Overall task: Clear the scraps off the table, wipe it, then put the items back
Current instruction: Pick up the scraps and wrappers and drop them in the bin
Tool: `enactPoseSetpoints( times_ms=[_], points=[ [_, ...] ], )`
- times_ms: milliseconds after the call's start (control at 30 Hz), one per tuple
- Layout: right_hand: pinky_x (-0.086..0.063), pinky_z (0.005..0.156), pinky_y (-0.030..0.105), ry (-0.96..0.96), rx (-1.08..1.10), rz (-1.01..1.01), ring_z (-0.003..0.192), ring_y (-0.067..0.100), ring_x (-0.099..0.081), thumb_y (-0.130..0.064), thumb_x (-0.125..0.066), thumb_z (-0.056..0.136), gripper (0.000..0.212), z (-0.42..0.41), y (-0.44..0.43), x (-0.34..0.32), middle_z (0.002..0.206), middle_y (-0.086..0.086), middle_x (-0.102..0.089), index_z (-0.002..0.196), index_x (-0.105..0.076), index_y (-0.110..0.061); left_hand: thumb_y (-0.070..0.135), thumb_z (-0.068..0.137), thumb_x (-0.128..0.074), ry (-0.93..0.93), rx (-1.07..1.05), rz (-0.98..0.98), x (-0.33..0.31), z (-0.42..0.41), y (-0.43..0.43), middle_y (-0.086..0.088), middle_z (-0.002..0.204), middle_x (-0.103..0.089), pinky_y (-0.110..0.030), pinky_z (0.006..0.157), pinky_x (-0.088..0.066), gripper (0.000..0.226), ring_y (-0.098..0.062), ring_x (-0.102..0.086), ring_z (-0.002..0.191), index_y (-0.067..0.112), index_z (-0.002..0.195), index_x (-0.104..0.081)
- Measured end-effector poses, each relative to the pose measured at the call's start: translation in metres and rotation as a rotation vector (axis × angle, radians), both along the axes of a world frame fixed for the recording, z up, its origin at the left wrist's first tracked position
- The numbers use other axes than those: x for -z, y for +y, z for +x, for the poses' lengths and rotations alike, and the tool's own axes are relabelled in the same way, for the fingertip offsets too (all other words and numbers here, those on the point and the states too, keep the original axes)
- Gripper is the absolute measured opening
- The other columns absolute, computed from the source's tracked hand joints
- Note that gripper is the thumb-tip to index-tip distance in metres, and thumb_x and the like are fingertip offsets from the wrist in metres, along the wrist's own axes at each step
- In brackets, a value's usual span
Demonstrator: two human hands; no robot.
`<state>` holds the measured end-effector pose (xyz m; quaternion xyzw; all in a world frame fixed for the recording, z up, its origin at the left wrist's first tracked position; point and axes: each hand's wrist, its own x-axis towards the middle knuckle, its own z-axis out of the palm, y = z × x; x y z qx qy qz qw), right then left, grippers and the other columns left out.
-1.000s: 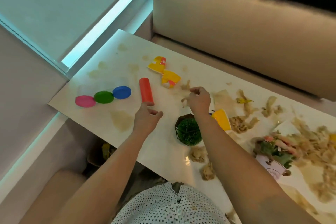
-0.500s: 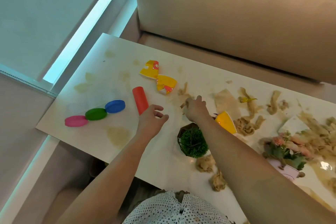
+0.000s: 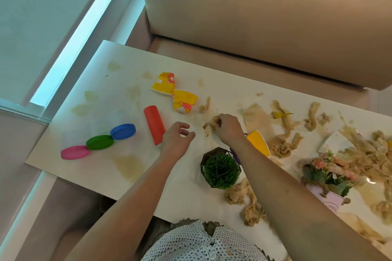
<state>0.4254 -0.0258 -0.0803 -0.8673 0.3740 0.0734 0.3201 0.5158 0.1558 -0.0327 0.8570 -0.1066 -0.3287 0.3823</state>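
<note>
On the white table (image 3: 89,167) lie many soggy beige paper scraps (image 3: 282,146), thickest at the right. My right hand (image 3: 228,128) pinches a small clump of scraps (image 3: 209,128) near the table's middle. My left hand (image 3: 177,143) hovers beside it with fingers curled apart and nothing in it, right next to a red cylinder (image 3: 154,128) lying flat. Two torn yellow cup pieces (image 3: 175,92) lie beyond the hands. A yellow cup (image 3: 258,143) lies behind my right wrist.
Pink (image 3: 75,152), green (image 3: 99,142) and blue (image 3: 123,131) lids sit in a row at the left end. A small green plant (image 3: 220,168) in a dark wire pot stands under my right forearm. A toppled flower pot (image 3: 326,178) lies at the right. A beige sofa (image 3: 265,17) runs behind.
My left hand has come off the red cylinder and moved right towards my right hand. My right hand has gone on gathering scraps in nearly the same spot.
</note>
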Motion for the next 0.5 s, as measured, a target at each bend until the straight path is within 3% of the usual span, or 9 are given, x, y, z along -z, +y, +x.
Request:
enactPoseSetpoints(
  times_ms=[100, 200, 333, 433, 500],
  points=[
    [-0.051, 0.072, 0.036, -0.114, 0.137, 0.133, 0.085, 0.027, -0.059, -0.009, -0.061, 0.093, 0.008, -0.007, -0.002, -0.005, 0.091, 0.008, -0.064, 0.095, -0.068, -0.007, 0.034, 0.092, -0.075, -0.021, 0.016, 0.015, -0.004, 0.002, -0.008, 0.007, 0.107, -0.066, -0.02, 0.059, -0.041, 0.032, -0.008, -0.063, 0.088, 0.027, 0.12, -0.063],
    [-0.047, 0.071, 0.029, -0.199, 0.198, 0.199, 0.083, 0.022, -0.06, -0.007, -0.061, 0.089, 0.009, -0.014, -0.005, -0.012, 0.09, 0.005, -0.067, 0.092, -0.068, -0.012, 0.033, 0.092, -0.075, -0.025, 0.028, 0.026, -0.003, 0.005, -0.014, 0.003, 0.113, -0.064, -0.02, 0.057, -0.04, 0.038, -0.011, -0.062, 0.091, 0.025, 0.126, -0.061],
    [-0.043, 0.077, 0.025, -0.265, 0.316, 0.18, 0.087, 0.019, -0.059, -0.004, -0.059, 0.09, 0.013, -0.018, -0.015, -0.017, 0.092, 0.003, -0.065, 0.098, -0.07, -0.008, 0.034, 0.092, -0.075, -0.012, 0.043, 0.042, -0.001, 0.005, -0.017, 0.002, 0.119, -0.063, -0.02, 0.059, -0.042, 0.042, -0.015, -0.062, 0.098, 0.024, 0.129, -0.059],
    [-0.047, 0.077, 0.032, -0.214, 0.402, 0.191, 0.087, 0.022, -0.058, -0.006, -0.057, 0.093, 0.019, -0.022, -0.027, -0.013, 0.102, 0.009, -0.066, 0.108, -0.067, -0.007, 0.034, 0.092, -0.075, -0.006, 0.051, 0.059, 0.001, 0.004, -0.018, 0.002, 0.121, -0.062, -0.02, 0.058, -0.041, 0.042, -0.015, -0.062, 0.099, 0.025, 0.129, -0.059],
    [-0.044, 0.071, 0.032, -0.109, 0.357, 0.191, 0.086, 0.027, -0.056, -0.009, -0.054, 0.094, 0.034, -0.023, -0.03, -0.013, 0.119, 0.017, -0.059, 0.127, -0.059, -0.014, 0.035, 0.092, -0.075, -0.007, 0.049, 0.066, 0.004, 0.003, -0.017, 0.001, 0.121, -0.063, -0.02, 0.06, -0.042, 0.042, -0.015, -0.062, 0.101, 0.025, 0.129, -0.059]
  ],
)
